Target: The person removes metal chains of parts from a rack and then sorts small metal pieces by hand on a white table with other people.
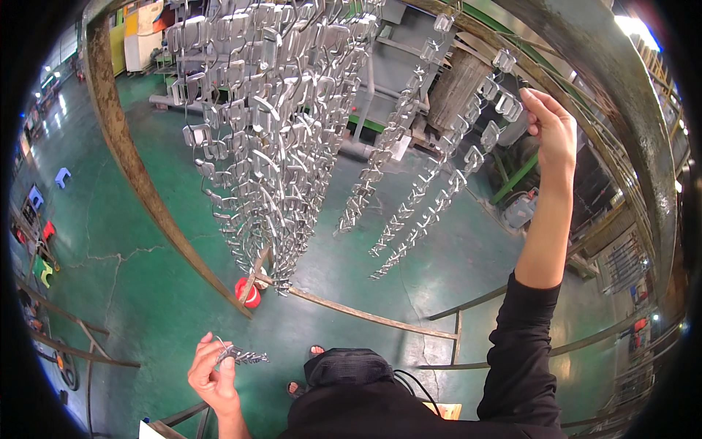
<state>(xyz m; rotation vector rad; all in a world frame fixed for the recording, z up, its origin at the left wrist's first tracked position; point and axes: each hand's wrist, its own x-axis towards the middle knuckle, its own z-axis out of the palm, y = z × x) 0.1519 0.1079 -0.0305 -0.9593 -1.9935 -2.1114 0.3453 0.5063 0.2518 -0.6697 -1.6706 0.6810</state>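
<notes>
At the lower left my left hand [212, 374] is closed, its fingers and thumb gripping a strand of metal parts [247, 357] that juts out past the thumb. My right arm reaches up at the right, and my right hand [550, 123] pinches near the top of a hanging strand. Just left of those fingertips are flat, silvery, loop-shaped metal parts [508, 107]. What exactly the right fingers pinch is too small to make out. A few separate strands [431, 164] hang beside it. A dense cluster of similar strands [274, 132] fills the upper middle.
A rusty metal frame [139, 168] curves round the hanging strands, with a lower bar [373, 316] across the front. A red bucket [248, 291] stands on the green floor [117, 241] below. Grey machinery [391, 62] and a ribbed cylinder [457, 88] are behind.
</notes>
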